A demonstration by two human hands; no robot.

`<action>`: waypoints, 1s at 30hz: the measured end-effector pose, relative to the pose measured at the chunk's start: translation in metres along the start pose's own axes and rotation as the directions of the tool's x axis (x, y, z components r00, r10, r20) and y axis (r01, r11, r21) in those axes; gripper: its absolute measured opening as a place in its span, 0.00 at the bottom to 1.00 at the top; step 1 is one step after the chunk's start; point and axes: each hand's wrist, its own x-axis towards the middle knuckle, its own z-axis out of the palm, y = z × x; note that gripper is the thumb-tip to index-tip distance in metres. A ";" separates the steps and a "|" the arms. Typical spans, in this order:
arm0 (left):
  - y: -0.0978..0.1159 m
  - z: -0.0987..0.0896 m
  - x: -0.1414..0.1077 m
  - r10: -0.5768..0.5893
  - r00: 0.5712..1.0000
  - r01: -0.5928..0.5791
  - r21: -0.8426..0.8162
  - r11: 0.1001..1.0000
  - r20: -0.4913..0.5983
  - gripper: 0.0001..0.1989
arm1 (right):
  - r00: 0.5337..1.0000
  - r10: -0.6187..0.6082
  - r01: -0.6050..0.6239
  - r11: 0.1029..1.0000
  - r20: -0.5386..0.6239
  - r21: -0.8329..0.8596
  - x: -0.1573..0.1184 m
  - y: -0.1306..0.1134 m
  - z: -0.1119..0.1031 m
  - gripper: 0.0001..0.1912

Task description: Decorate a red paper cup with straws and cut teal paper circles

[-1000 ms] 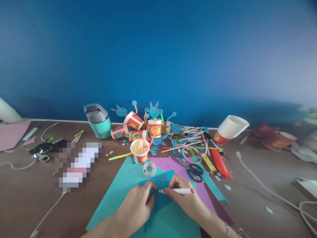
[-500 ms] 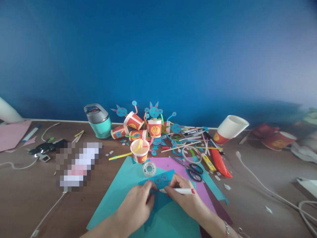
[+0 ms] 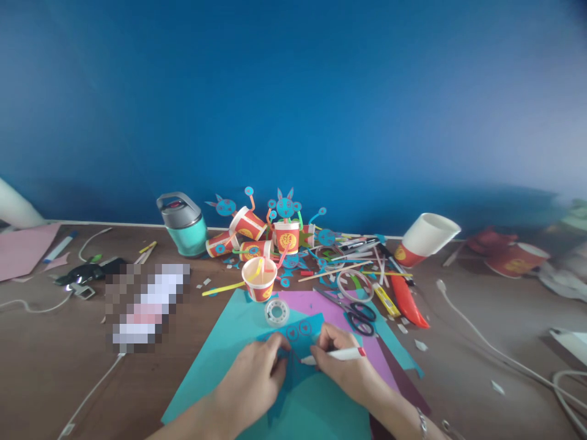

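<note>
A white marker (image 3: 342, 355) with a red end is gripped in my right hand (image 3: 351, 370), its tip on a piece of blue paper (image 3: 308, 345). Two red circles with hearts inside show on that paper, and a short red line lies near the tip. My left hand (image 3: 254, 373) pinches the paper's left side, its fingers partly hiding the edge. Under both lie turquoise sheets (image 3: 206, 373). Just beyond my hands rest a clear tape roll (image 3: 276, 312) and black-handled scissors (image 3: 360, 318). A red paper cup (image 3: 259, 284) with straws stands behind the tape.
Several decorated cups (image 3: 287, 237) with blue paper heads crowd the back, beside a turquoise flask (image 3: 187, 232). Straws and scraps spread rightward to a yellow cutter (image 3: 386, 299) and stacked white cups (image 3: 424, 238). A white cable (image 3: 486, 348) crosses the right side; a blurred-out object (image 3: 149, 305) lies left.
My right hand has shifted slightly right and down with the marker, and a short red line shows on the blue paper. My left hand stays in place.
</note>
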 end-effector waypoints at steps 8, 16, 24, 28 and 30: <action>-0.001 0.002 0.000 0.000 1.000 0.000 -0.006 1.000 -0.007 0.11 | 1.000 -0.011 0.011 0.999 -0.012 -0.036 0.001 -0.002 0.000 0.13; -0.001 0.002 -0.001 -0.006 1.000 0.006 -0.007 1.000 -0.006 0.11 | 0.995 0.078 -0.076 0.996 0.057 -0.034 -0.002 -0.009 -0.003 0.11; -0.004 0.003 -0.001 0.017 1.000 -0.017 -0.009 1.000 -0.011 0.12 | 0.998 0.062 -0.062 0.986 0.002 0.157 -0.003 -0.008 -0.011 0.11; -0.004 0.003 0.000 0.018 1.000 -0.018 -0.006 1.000 -0.015 0.12 | 0.998 0.059 -0.061 0.989 0.016 0.137 -0.002 -0.003 -0.013 0.11; -0.003 0.002 0.000 0.013 1.000 -0.013 -0.014 1.000 -0.014 0.12 | 0.997 0.047 -0.053 0.993 0.055 0.107 -0.003 -0.002 -0.013 0.10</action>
